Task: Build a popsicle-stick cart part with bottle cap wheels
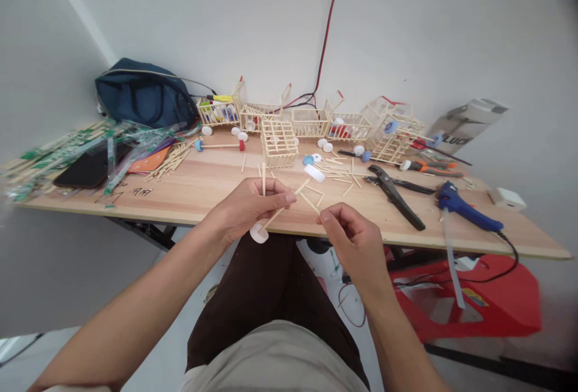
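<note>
1. Left hand (262, 202) has a wheeled stick (273, 217) pinched between its fingers, white wheels (315, 173) poking out either side of the grip.
2. Right hand (353, 232) is pinching a thin stick (310, 203), far end right by the wheeled one.
3. Little basket (280, 157) sits just past the left hand.

Near end of a thin stick (309, 202) hidden in the right hand (356, 236), middle of a wheeled stick (272, 219) covered by the left hand (253, 205), red cord (332, 6) cut off at the top edge, wrapper (45, 146) print blurred, yellow label (475, 297) (low on the right) too small to read.
</note>
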{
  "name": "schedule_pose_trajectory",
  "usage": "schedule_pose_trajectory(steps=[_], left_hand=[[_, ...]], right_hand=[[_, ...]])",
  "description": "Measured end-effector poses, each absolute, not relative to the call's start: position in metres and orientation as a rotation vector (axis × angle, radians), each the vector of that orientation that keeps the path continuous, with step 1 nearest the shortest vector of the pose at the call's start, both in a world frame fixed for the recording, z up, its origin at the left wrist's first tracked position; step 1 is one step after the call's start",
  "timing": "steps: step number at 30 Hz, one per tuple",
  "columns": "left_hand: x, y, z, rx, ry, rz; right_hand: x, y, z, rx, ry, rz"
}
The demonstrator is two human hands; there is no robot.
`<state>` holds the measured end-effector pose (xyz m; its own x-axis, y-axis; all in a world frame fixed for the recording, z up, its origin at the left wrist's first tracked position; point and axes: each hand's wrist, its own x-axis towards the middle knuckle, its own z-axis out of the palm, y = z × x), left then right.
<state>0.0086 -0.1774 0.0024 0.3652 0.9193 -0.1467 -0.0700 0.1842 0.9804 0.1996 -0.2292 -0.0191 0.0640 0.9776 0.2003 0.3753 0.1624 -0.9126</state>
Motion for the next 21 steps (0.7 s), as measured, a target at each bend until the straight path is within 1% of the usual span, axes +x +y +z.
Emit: schedule_pose_trajectory(steps=[21], left_hand=[[0.0115, -0.1747, 0.0011, 1.171, 0.977, 0.856]], right_hand=[[0.2, -0.23, -0.0211, -1.373, -1.474, 0.794]])
